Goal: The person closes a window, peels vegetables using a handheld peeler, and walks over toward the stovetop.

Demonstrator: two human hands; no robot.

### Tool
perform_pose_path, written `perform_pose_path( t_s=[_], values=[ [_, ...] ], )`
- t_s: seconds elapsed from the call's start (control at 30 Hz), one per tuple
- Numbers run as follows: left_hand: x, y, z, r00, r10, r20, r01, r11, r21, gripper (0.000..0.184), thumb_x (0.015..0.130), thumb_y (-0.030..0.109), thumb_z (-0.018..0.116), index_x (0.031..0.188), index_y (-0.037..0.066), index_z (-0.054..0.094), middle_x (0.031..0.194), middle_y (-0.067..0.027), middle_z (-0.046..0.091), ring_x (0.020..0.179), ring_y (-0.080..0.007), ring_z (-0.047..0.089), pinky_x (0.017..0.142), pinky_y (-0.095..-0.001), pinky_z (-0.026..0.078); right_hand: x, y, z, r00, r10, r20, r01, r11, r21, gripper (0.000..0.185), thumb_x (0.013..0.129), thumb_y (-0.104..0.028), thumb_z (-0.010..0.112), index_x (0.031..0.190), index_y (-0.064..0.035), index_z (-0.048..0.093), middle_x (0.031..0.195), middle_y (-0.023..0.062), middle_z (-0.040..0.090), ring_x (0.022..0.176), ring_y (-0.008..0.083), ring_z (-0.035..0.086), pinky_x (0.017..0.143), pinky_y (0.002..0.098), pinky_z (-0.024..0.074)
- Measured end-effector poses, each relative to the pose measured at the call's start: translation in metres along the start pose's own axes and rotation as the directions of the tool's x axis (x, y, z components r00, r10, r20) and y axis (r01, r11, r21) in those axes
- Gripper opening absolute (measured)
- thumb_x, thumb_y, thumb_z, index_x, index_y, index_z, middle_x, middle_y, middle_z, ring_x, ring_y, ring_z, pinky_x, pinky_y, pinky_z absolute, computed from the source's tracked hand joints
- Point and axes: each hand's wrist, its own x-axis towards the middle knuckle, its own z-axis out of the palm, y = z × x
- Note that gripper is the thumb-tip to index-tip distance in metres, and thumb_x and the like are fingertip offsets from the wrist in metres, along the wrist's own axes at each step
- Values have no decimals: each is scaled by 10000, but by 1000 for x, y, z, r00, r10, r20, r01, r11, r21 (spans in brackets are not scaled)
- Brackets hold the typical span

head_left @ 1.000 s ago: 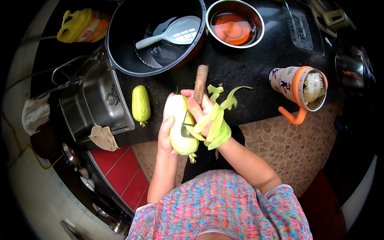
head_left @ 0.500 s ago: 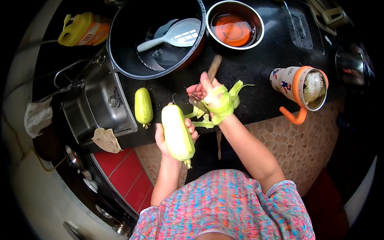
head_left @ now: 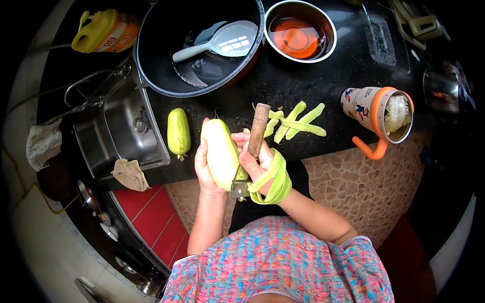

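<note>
In the middle of the head view my left hand is wrapped round a mostly peeled, pale green zucchini. My right hand grips a peeler by its wooden handle. The peeler's metal head lies at the zucchini's near end. Long green peel strips hang over the back of my right hand and wrist. Beyond that hand, more peel strips lie on the black counter. An unpeeled zucchini rests left of my left hand.
A large dark pot holds a pale scoop. Beside it stands a metal bowl with a reddish inside. At right is an orange-handled mug. A steel sink with a cloth lies left, near a yellow jug.
My right hand has come down and left, bringing the peeler to the zucchini's near end. Several strips now lie on the counter, while others still hang on my right hand.
</note>
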Motion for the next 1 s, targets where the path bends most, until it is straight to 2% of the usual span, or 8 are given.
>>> perform_pose_path(
  t_s=[0.1, 0.2, 0.23, 0.43, 0.57, 0.73, 0.8, 1.0],
  values=[
    [1, 0, -12, 979, -93, 181, 82, 994, 67, 564, 937, 385, 412, 1429, 160, 254, 1201, -222, 518, 1035, -335, 560, 897, -450, 468, 3, -3, 0, 996, -83, -26, 80, 994, -80, 358, 921, -306, 572, 1116, -8, 548, 973, 114, 589, 868, 194, 580, 757, 315, 467],
    [1, -3, -13, 995, -39, 97, 7, 952, 305, 580, 941, 389, 401, 1441, 160, 217, 1286, -271, 449, 1063, -348, 547, 889, -439, 474, 7, -5, -5, 999, -9, -36, 6, 997, -76, 355, 923, -310, 567, 1104, -5, 547, 968, 114, 589, 864, 202, 585, 753, 316, 468],
    [-3, -6, -7, 975, -79, 209, 17, 958, 285, 589, 942, 380, 397, 1447, 155, 194, 1326, -304, 401, 1115, -361, 521, 901, -435, 471, 10, -5, -7, 997, 69, -36, -70, 997, -25, 354, 924, -308, 564, 1100, -2, 546, 969, 115, 591, 864, 204, 588, 756, 315, 469],
    [-12, -10, -16, 987, -110, 119, 88, 980, 177, 642, 923, 346, 443, 1465, 157, 157, 1344, -205, 436, 1174, -353, 487, 968, -404, 431, 26, -5, -6, 988, 131, -87, -126, 990, 65, 326, 939, -294, 547, 1098, -9, 552, 948, 93, 608, 826, 163, 587, 741, 288, 473],
    [-26, -13, -13, 949, -253, 186, 202, 946, 255, 649, 888, 456, 473, 1442, 215, 236, 1127, -148, 525, 722, -293, 567, 566, -378, 507, 41, -5, -6, 981, 162, -111, -147, 980, 135, 315, 948, -314, 533, 1046, -16, 557, 859, 61, 610, 775, 141, 584, 703, 267, 476],
    [-33, -7, -29, 916, -375, 145, 335, 911, 240, 830, 824, 475, 573, 1472, 331, 75, 944, -218, 516, 673, -322, 573, 542, -392, 515, 63, -6, -15, 886, 445, -134, -439, 896, 71, 452, 904, -468, 549, 874, -18, 517, 631, 36, 560, 544, 140, 546, 531, 270, 455],
    [-31, -5, -29, 855, -437, 280, 379, 895, 236, 839, 824, 475, 575, 1470, 365, 50, 925, -209, 511, 673, -327, 569, 542, -391, 515, 70, 8, -14, 888, 437, -140, -402, 888, 224, 418, 911, -451, 549, 733, -76, 499, 548, 24, 530, 444, 116, 489, 441, 237, 399],
    [-23, 12, -31, 873, -367, 320, 311, 926, 215, 958, 734, 481, 685, 1426, 29, 201, 934, -185, 532, 678, -269, 599, 567, -377, 538, 74, 8, -21, 850, 525, -48, -426, 738, 524, 352, 931, -428, 520, 864, -83, 493, 662, 79, 598, 566, 147, 598, 543, 237, 484]
  ],
)
